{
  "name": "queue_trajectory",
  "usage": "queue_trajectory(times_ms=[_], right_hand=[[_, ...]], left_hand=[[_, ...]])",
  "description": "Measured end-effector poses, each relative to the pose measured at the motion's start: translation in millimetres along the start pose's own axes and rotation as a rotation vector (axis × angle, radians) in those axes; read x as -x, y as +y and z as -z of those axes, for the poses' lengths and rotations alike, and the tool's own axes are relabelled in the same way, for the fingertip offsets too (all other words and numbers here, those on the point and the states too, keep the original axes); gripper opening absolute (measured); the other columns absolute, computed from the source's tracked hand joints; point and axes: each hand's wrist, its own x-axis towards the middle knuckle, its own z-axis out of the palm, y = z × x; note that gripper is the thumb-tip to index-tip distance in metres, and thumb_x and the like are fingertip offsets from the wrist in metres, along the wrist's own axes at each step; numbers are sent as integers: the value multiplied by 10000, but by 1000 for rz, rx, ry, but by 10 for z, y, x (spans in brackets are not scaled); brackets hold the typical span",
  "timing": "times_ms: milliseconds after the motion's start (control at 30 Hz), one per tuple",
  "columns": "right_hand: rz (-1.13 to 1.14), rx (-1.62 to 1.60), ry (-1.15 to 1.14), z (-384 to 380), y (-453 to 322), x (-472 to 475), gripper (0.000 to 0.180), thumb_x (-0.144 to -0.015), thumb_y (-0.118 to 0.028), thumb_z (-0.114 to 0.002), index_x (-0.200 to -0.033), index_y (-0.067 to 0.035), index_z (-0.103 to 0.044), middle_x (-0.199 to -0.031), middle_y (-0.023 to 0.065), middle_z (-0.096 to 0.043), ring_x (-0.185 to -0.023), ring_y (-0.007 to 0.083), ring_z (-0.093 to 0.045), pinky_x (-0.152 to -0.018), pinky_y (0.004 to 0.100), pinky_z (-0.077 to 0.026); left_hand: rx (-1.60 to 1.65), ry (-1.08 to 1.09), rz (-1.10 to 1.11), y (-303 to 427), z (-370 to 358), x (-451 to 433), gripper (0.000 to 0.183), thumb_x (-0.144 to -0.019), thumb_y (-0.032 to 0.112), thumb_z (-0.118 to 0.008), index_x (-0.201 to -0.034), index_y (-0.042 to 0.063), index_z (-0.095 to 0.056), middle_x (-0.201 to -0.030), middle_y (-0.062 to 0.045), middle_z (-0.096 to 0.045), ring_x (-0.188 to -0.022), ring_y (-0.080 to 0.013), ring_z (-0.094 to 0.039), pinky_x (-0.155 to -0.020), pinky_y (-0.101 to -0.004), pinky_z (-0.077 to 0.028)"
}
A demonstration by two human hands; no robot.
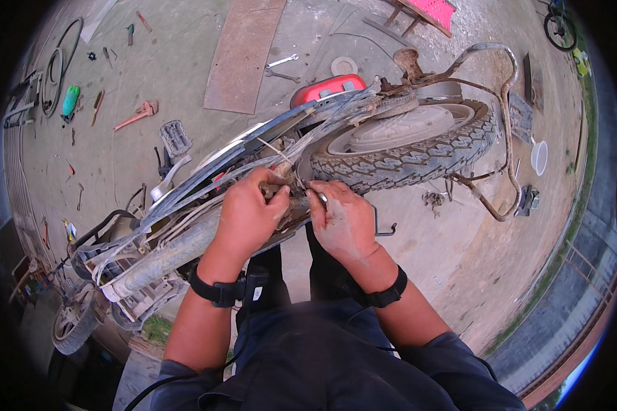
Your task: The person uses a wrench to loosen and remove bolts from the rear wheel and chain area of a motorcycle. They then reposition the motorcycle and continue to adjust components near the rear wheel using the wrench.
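Note:
A partly stripped two-wheeled vehicle lies across the view before me, its frame tube [185, 253] running from lower left towards the rear tyre [411, 159]. Both hands are at the frame just left of that tyre. My left hand [249, 210] has its thumb and forefinger around a small part among the frame pieces, which is mostly hidden. My right hand [342, 218] pinches a small shiny metal piece [322, 197] between thumb and fingers, close to the tyre. A bundle of cables [313, 136] passes above the hands. What joins the parts between my fingers is hidden.
Wrenches [283, 60], a red pipe wrench [138, 114], a green bottle [70, 100] and a brown board [242, 56] lie on the concrete beyond the vehicle. A red tail lamp [329, 88] is beside the frame. The bent metal rack [509, 103] juts out at right, near a white bowl [539, 157].

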Motion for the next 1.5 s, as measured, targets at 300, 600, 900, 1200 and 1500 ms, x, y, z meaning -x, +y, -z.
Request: queue_trajectory(times_ms=[300, 600, 900, 1200, 1500], right_hand=[[-4, -8, 26, -27, -75, -33, 116, -881, -108, -667, -979, -46, -680, -891, 133, -699, -786, 333, -680, -683, 391, -554], [-28, 12, -9, -4, -49, -59, 127, -870, -101, -663, -966, -28, -700, -911, 150, -710, -823, 338, -684, -739, 396, -558], [-6, 177, -265, 230, -166, -255, 136, -847, -124, -645, -895, -25, -725, -893, 177, -708, -817, 365, -680, -750, 422, -557], [-8, 376, -556, 210, -344, -478, 148, -810, -58, -542, -895, -6, -650, -858, 241, -688, -826, 426, -674, -729, 492, -545], [-71, 510, -614, 183, -386, -450, 162, -811, -73, -545, -904, -32, -671, -870, 206, -707, -842, 407, -687, -737, 482, -555]], left_hand=[[251, 275, 19, -344, -61, 473, 136, -858, 46, -687, -978, -16, -674, -885, -128, -699, -794, -225, -690, -759, -311, -527], [157, 335, -198, -172, 263, 529, 116, -902, 84, -636, -863, -9, -580, -798, -117, -593, -696, -247, -570, -679, -335, -467], [-206, 343, -242, 142, 538, 357, 79, -961, 73, -549, -952, 12, -599, -844, -168, -593, -745, -332, -596, -675, -375, -473], [-654, 295, -395, -234, 706, 168, 282, -810, 21, -629, -1091, 8, -640, -1158, -172, -623, -1130, -365, -579, -976, -463, -431], [-551, 123, -483, -361, 159, 303, 491, -805, 96, -640, -1271, -26, -543, -1335, -197, -540, -1224, -363, -533, -1047, -479, -395]])
